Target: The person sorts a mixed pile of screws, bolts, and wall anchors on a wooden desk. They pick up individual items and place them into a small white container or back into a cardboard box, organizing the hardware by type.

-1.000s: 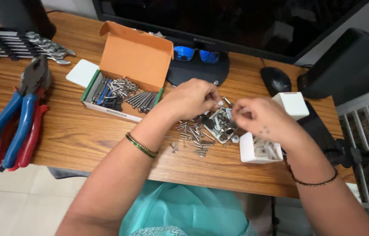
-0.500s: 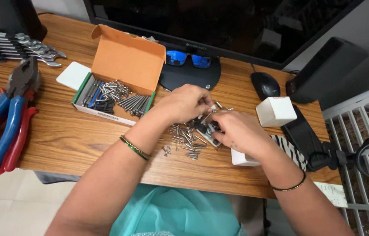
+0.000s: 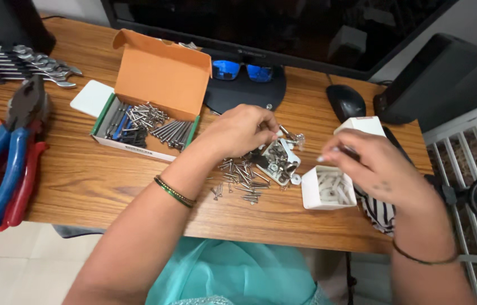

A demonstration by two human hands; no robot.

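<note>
My left hand (image 3: 242, 131) is curled, fingertips pinched together over the heap of screws (image 3: 242, 179); whether a screw is caught between them I cannot tell. The heap lies just below and in front of those fingertips, spilling from a small torn white packet (image 3: 278, 160) that sits right under them. The screws point every way, with no common direction; a few at the near edge of the pile lie with their long axes roughly along the table's front edge.

My right hand (image 3: 382, 168) hovers to the right of the pile, fingers closed on something small and pale at the tips, too small to make out. Just under and to the left of this hand stands a small white box (image 3: 325, 192), open at the top, with pale pieces lying inside, their long axes running away from me. Its lid (image 3: 360, 125) stands behind my right fingers.

Left of my left wrist is the open orange box (image 3: 156, 79) of long screws, most of them lying lengthways across its tray. Farther left lie the blue and red pliers (image 3: 7, 161), handles toward me. The wooden table (image 3: 80, 181) has bare room between the orange box and the front edge, below my left forearm. Behind my hands are blue-lensed glasses (image 3: 242, 72), a monitor, and a black mouse (image 3: 345, 101).
</note>
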